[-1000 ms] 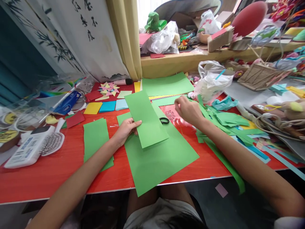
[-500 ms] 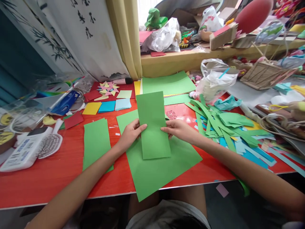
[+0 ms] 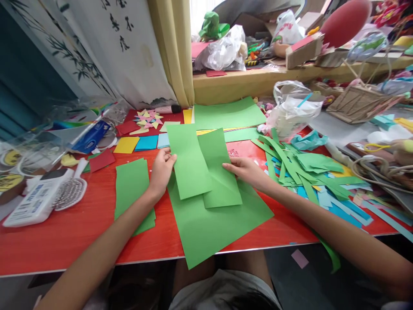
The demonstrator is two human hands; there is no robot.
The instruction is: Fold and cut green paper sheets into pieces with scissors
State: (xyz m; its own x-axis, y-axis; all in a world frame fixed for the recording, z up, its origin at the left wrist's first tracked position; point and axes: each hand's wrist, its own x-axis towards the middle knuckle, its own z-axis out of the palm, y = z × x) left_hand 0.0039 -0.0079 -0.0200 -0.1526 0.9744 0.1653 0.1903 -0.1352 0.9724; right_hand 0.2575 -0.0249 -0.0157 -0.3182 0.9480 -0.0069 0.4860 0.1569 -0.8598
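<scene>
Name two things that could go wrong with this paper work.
The large green paper sheet overhangs the near edge of the red table, so it might slide off. The right hand holds its green paper rectangle beside the pile of cut green and blue paper strips; a forearm could sweep some off.

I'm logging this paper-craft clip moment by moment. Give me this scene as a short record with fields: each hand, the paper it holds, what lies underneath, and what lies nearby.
left hand: grips the left edge of the left green piece
right hand: pinches the right edge of the right green piece
overlap: left green piece lies partly over the right one, fanned apart
underneath: large green sheet on the red table, its corner past the front edge
nearby left: green strip, hairbrush
nearby right: heap of green and blue offcuts
</scene>
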